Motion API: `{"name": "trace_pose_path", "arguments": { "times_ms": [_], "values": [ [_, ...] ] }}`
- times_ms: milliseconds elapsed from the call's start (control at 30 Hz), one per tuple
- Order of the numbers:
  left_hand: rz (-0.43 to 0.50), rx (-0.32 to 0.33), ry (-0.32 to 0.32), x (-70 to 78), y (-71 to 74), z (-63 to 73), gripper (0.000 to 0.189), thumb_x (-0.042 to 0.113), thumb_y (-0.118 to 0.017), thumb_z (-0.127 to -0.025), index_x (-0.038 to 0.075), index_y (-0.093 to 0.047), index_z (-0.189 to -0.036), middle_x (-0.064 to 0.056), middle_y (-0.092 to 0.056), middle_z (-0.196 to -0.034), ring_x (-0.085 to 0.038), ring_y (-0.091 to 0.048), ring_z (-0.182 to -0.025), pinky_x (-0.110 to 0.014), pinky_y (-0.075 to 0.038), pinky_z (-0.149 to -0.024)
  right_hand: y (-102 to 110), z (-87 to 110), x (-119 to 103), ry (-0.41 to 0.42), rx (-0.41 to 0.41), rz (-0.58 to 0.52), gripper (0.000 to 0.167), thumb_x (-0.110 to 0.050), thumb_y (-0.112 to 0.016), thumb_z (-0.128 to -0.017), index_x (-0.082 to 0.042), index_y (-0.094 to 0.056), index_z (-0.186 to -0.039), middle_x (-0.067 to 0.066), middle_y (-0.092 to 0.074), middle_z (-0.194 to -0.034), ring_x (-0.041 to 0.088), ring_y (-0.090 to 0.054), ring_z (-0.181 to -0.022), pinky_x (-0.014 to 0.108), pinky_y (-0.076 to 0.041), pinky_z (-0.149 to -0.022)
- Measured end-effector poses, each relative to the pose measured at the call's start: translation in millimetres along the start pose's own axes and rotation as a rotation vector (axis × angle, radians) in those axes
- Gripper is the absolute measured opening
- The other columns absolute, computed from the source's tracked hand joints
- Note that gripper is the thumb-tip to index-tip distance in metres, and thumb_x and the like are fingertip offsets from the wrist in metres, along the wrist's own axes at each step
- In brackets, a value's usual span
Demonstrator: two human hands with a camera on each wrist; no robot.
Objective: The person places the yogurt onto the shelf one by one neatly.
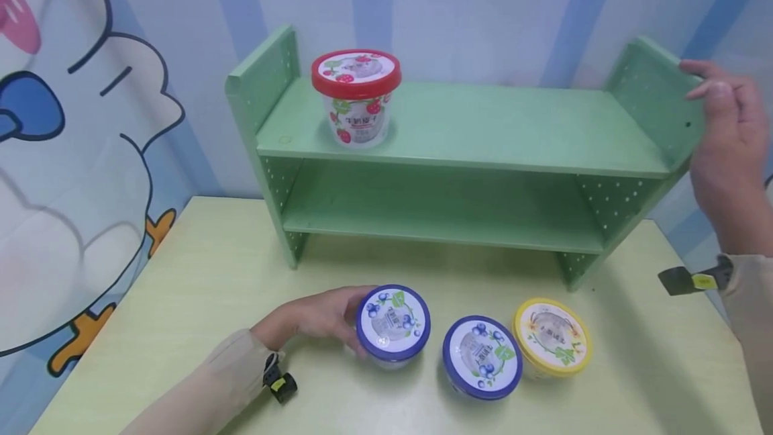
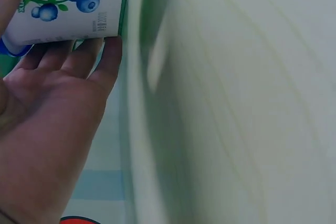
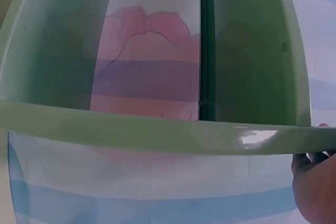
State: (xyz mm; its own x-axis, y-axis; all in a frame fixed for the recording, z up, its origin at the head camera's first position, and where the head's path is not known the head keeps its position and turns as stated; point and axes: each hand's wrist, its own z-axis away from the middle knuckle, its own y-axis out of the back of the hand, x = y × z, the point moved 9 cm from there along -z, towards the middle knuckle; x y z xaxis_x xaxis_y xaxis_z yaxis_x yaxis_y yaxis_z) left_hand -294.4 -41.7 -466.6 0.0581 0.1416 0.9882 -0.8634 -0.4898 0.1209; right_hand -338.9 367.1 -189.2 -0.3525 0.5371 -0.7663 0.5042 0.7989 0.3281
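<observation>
My left hand (image 1: 329, 317) grips a blue-lidded tub (image 1: 394, 324) from its left side, thumb in front. Blueberries are printed on this white tub (image 2: 68, 6) in the left wrist view, where my fingers (image 2: 81, 59) curl along its side. At the right end of a green two-tier shelf (image 1: 483, 119), my right hand (image 1: 733, 119) holds the upper edge of the side panel. Seen from the right wrist, the hand (image 3: 317, 187) lies at that panel's edge (image 3: 210, 137), partly cut off by the frame.
A red-lidded strawberry tub (image 1: 359, 99) stands on the upper tier's left part. Right of the held tub, a second blue-lidded tub (image 1: 483, 358) and a yellow-lidded tub (image 1: 552, 337) sit close together on the pale table (image 1: 181, 301). A striped, cartoon-printed wall (image 1: 459, 12) rises behind the shelf.
</observation>
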Motion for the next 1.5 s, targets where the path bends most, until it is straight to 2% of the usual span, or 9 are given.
{"name": "trace_pose_path", "arguments": {
  "times_ms": [100, 333, 500, 633, 800, 1067, 1200, 1500],
  "values": [
    [0.019, 0.021, -0.022, 3.8, 2.5, 2.5, 0.104, -0.012, -0.082, -0.064, 0.005, -0.03, -0.152, -0.008, -0.044, -0.146, -0.024, -0.039, -0.135, -0.035, -0.028, -0.113, 0.2, 0.5, 2.2, -0.012, -0.005, -0.004, 0.031, -0.029, -0.03, -0.108, -0.013, -0.051, -0.122, -0.008, -0.041, -0.147, 0.015, -0.04, -0.13, 0.036, -0.041, -0.104],
    [0.066, 0.083, -0.097, 19.6, 9.5, 9.9, 0.103, -0.017, -0.078, -0.064, 0.001, -0.028, -0.152, -0.016, -0.042, -0.146, -0.031, -0.037, -0.135, -0.041, -0.029, -0.113, 1.4, 0.0, 4.6, 0.0, 0.008, -0.009, 0.031, -0.03, -0.03, -0.108, -0.014, -0.052, -0.122, -0.008, -0.042, -0.147, 0.016, -0.039, -0.131, 0.036, -0.041, -0.105],
    [0.105, 0.135, -0.146, 27.4, 15.6, 16.1, 0.099, -0.013, -0.077, -0.067, -0.004, -0.026, -0.151, -0.021, -0.042, -0.145, -0.036, -0.038, -0.134, -0.044, -0.031, -0.112, 2.2, 0.3, 5.1, -0.011, 0.014, -0.007, 0.031, -0.03, -0.029, -0.108, -0.014, -0.052, -0.122, -0.009, -0.041, -0.147, 0.017, -0.039, -0.131, 0.037, -0.041, -0.105],
    [0.078, 0.182, -0.186, 32.5, 20.7, 20.0, 0.092, -0.007, -0.079, -0.071, -0.006, -0.029, -0.149, -0.022, -0.044, -0.144, -0.037, -0.039, -0.133, -0.045, -0.032, -0.111, 3.0, 1.2, 5.1, -0.031, 0.01, 0.028, 0.033, -0.031, -0.027, -0.108, -0.015, -0.051, -0.125, -0.011, -0.038, -0.149, 0.018, -0.04, -0.13, 0.038, -0.041, -0.105],
    [0.067, 0.242, -0.186, 34.8, 26.2, 24.3, 0.088, -0.001, -0.08, -0.074, -0.006, -0.031, -0.148, -0.021, -0.046, -0.142, -0.036, -0.041, -0.132, -0.045, -0.034, -0.11, 5.5, 1.6, 7.9, -0.083, 0.005, 0.051, 0.035, -0.035, -0.026, -0.107, -0.019, -0.05, -0.127, -0.015, -0.036, -0.15, 0.015, -0.037, -0.132, 0.04, -0.038, -0.108],
    [0.033, 0.366, -0.246, 48.6, 33.4, 33.8, 0.088, 0.015, -0.083, -0.076, -0.009, -0.035, -0.145, -0.024, -0.048, -0.139, -0.04, -0.043, -0.13, -0.046, -0.039, -0.106, 7.7, 0.8, 7.5, -0.097, 0.01, 0.088, 0.036, -0.036, -0.026, -0.107, -0.021, -0.05, -0.129, -0.016, -0.035, -0.151, 0.013, -0.035, -0.134, 0.04, -0.04, -0.106],
    [0.002, 0.417, -0.269, 54.7, 35.9, 36.5, 0.085, 0.014, -0.081, -0.077, -0.008, -0.036, -0.145, -0.023, -0.048, -0.14, -0.039, -0.044, -0.129, -0.045, -0.04, -0.105, 6.9, 1.6, 6.2, -0.098, 0.007, 0.107, 0.037, -0.035, -0.025, -0.108, -0.02, -0.05, -0.131, -0.017, -0.033, -0.152, 0.011, -0.031, -0.135, 0.037, -0.038, -0.107],
    [0.054, 0.424, -0.331, 63.1, 36.4, 38.8, 0.084, 0.013, -0.08, -0.08, -0.008, -0.033, -0.146, -0.023, -0.046, -0.141, -0.034, -0.044, -0.13, -0.043, -0.039, -0.107, 0.3, 1.0, 4.0, -0.029, 0.006, 0.014, 0.031, -0.03, -0.028, -0.108, -0.016, -0.051, -0.125, -0.011, -0.039, -0.149, 0.017, -0.038, -0.132, 0.038, -0.04, -0.106]
  ]
}}
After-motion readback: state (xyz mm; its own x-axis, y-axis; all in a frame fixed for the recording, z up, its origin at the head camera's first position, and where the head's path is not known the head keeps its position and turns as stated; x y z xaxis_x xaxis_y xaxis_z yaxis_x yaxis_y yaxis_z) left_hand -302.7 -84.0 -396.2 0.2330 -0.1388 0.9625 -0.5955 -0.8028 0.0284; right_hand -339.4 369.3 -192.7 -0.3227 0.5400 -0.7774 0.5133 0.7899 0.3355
